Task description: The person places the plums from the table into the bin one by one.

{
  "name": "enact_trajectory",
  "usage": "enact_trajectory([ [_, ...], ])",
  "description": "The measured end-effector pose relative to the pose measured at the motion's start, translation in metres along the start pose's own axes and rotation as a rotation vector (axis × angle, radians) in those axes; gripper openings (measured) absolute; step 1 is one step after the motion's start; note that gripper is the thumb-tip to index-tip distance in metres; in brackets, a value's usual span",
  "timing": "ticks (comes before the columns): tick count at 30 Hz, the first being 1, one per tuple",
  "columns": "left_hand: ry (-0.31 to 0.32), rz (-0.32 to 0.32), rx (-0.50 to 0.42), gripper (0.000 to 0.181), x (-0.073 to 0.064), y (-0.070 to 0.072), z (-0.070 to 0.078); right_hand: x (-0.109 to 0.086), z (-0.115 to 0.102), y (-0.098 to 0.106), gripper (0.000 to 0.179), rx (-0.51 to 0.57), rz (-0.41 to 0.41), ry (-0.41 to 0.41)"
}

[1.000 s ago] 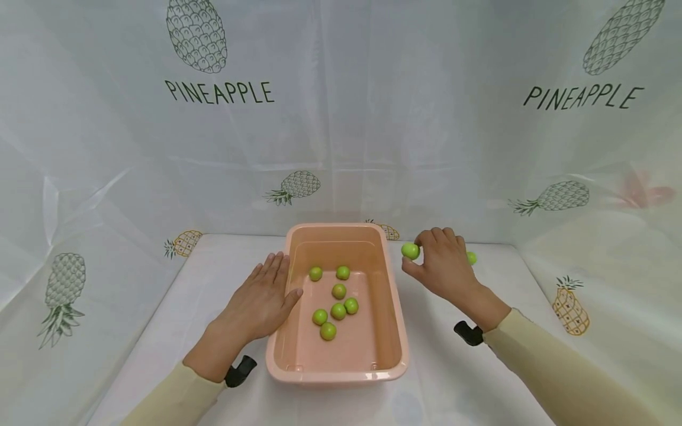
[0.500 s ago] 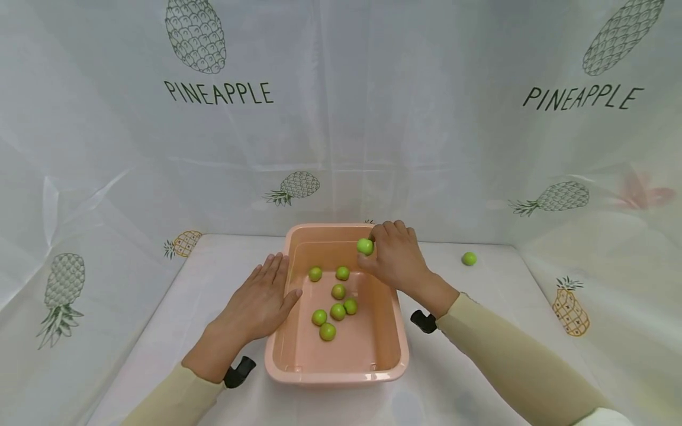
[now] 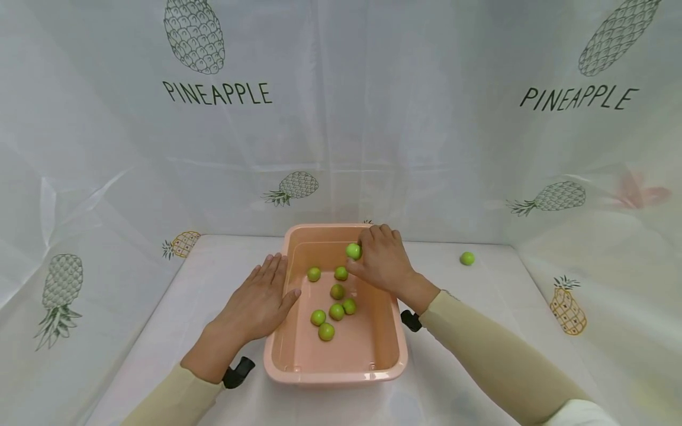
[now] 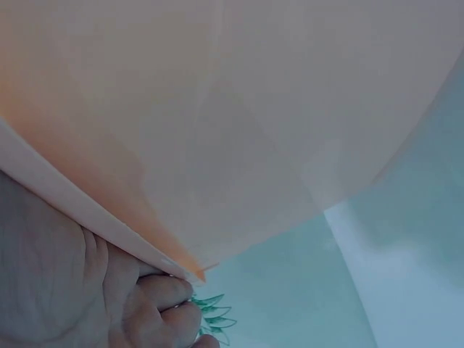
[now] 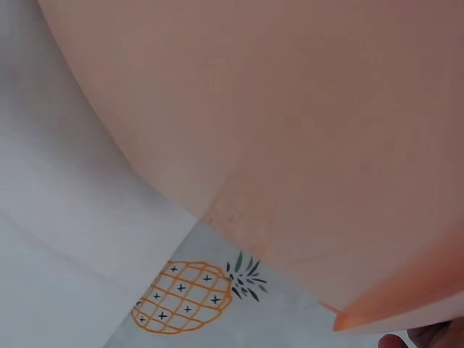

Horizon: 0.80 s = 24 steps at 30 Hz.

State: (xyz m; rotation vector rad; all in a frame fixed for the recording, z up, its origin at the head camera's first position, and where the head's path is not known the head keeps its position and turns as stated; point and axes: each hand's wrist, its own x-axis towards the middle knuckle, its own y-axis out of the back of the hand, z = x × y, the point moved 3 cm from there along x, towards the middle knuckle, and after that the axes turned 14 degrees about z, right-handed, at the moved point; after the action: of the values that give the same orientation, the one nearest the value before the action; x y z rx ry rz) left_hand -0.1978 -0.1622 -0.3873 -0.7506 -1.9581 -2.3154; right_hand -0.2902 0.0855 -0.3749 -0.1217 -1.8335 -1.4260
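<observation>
My right hand (image 3: 385, 260) pinches a small round green fruit (image 3: 353, 251), perhaps a lime, between thumb and fingers, over the far right part of a peach-coloured plastic tub (image 3: 335, 377). Several similar green fruits (image 3: 337, 291) lie scattered on the tub's floor. With straight fingers, my left hand (image 3: 256, 300) rests on the tub's left rim, its thumb reaching over the inside. The left wrist view has the tub's outer wall (image 4: 239, 130) above the palm. In the right wrist view, the tub's wall (image 5: 275, 130) fills most of the picture and only fingertips (image 5: 435, 335) show; the held fruit is hidden there.
One more green fruit (image 3: 467, 258) lies on the white-covered table (image 3: 453, 367), right of the tub near the back edge. A pale sheet printed with pineapples (image 3: 341, 118) hangs behind and along both sides.
My right hand has carried the pinched fruit leftward from beside the tub to over its inside, uncovering the fruit on the table. My left hand stays at the rim.
</observation>
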Motion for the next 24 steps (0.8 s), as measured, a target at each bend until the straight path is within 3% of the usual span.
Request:
enact_trajectory([
  [24, 0.002, -0.002, -0.023, 0.076, -0.0001, 0.0002, -0.0008, -0.0044, -0.0034, -0.0061, 0.032, -0.11, -0.001, -0.036],
])
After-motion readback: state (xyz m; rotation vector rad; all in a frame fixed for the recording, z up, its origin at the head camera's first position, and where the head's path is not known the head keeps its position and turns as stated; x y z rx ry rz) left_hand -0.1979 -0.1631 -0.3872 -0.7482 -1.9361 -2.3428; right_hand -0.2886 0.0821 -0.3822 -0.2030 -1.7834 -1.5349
